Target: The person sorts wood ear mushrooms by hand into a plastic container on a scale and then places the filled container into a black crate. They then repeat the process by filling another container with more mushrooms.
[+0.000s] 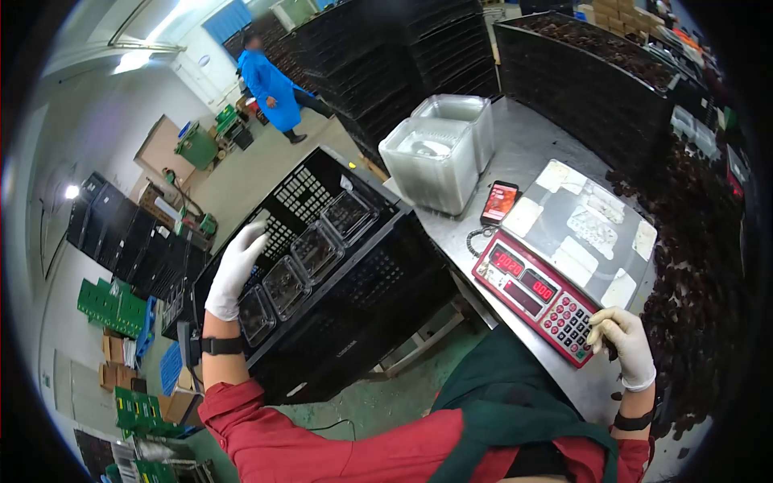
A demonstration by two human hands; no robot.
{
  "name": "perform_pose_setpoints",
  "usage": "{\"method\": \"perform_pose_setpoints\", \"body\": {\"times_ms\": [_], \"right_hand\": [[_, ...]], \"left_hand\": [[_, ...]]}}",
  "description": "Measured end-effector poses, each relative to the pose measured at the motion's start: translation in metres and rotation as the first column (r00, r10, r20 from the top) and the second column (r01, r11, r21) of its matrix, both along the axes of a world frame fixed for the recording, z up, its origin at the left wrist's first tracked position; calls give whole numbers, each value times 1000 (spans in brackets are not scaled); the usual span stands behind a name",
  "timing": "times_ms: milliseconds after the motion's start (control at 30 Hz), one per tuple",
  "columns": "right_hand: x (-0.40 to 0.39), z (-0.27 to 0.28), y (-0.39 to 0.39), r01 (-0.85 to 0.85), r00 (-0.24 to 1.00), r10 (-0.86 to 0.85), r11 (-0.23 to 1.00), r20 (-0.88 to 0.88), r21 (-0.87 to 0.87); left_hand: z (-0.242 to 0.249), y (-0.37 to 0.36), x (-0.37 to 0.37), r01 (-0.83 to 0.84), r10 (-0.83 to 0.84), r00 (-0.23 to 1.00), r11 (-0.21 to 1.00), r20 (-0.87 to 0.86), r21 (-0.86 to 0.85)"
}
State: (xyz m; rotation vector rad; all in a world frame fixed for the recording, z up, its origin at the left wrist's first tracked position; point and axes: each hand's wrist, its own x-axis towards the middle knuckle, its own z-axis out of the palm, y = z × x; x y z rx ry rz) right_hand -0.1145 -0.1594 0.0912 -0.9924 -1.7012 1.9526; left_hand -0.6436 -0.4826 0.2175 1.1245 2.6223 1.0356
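Observation:
My left hand (236, 272), in a white glove, is raised over a black plastic crate (354, 302). Its fingers are loosely bent and apart from the thumb, with nothing visible in them. Inside the crate stand several clear plastic boxes, one of them a box (318, 248) near the middle of the row. My right hand (624, 348), gloved too, is at the keypad end of a red digital scale (535, 298). Its bent fingertips touch or hover by the keys, slightly apart, and I see nothing held. The scale's plate (592, 229) bears pale patches; its display is lit red.
Stacked clear containers (435, 157) and a phone (500, 203) sit on the metal table (531, 133). Dark, loose pieces (700, 306) are heaped at the right. Black trays (403, 56) rise behind. A person in a blue coat (270, 84) is on the floor beyond.

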Motion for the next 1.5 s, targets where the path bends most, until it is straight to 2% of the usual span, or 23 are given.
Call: {"method": "perform_pose_setpoints", "body": {"times_ms": [100,133,167,200,233,300,333,367,400,467,567,600,700,767,833,1000,1200,1267,1300,1367,1400,1467,1500], "right_hand": [[8,-8,-12,21,1000,-21,999,2,26],[13,-14,-17,32,999,-32,999,-11,26],[17,-23,-23,37,999,-36,999,-13,13],[23,-31,-28,42,999,-42,999,-16,1],[27,-36,-36,44,999,-44,999,-20,-2],[35,-50,-50,66,998,-66,994,-4,-86],[38,-56,-58,71,997,-70,992,8,-102],[41,-65,-65,74,997,-74,990,9,-120],[44,-72,-70,80,997,-79,987,11,-137],[50,-80,-73,81,997,-82,990,-2,-112],[57,-100,-76,68,997,-65,995,37,-71],[59,-108,-76,77,997,-76,994,24,-74],[57,-120,-72,76,997,-73,993,36,-91],[56,-119,-70,56,994,-47,995,98,-88],[56,-125,-68,72,995,-63,989,71,-126],[59,-122,-65,109,993,-99,974,61,-198],[60,-117,-65,89,996,-86,983,25,-160],[60,-114,-64,77,997,-72,985,33,-157],[60,-113,-64,79,997,-74,985,36,-156],[61,-112,-63,72,997,-69,984,24,-161],[63,-115,-63,81,997,-78,984,28,-160],[65,-126,-65,73,996,-81,985,-40,-159],[64,-124,-63,100,993,-108,981,-38,-165]], "left_hand": [[29,112,65,244,-266,924,963,-275,-110],[25,144,73,343,-367,841,930,-397,-134],[23,177,86,391,-421,798,906,-431,-161],[3,209,79,465,-457,711,876,-534,-130],[-5,239,87,495,-476,691,860,-545,-125],[-34,290,85,435,-493,681,867,-541,-242],[-36,306,95,310,-484,719,866,-499,-393],[-68,329,69,310,-519,664,846,-539,-433],[-76,337,71,310,-525,670,841,-525,-444],[-78,348,77,215,-467,741,845,-482,-489],[-82,355,61,208,-427,739,880,-522,-426],[-83,357,56,212,-436,727,877,-531,-431],[-94,367,40,282,-371,814,925,-447,-255],[-96,372,32,272,-360,823,929,-441,-250],[-93,375,27,279,-356,860,928,-367,-247],[-72,371,37,290,-368,868,921,-333,-262],[-60,375,44,242,-370,859,903,-354,-356],[-58,383,43,226,-414,862,831,-294,-508],[-63,384,43,229,-415,862,831,-291,-506],[-78,385,47,246,-471,774,839,-423,-485],[-74,380,53,255,-477,771,838,-421,-483],[-55,362,52,305,-630,704,686,-329,-660],[-54,352,40,311,-648,669,689,-363,-655]]}}
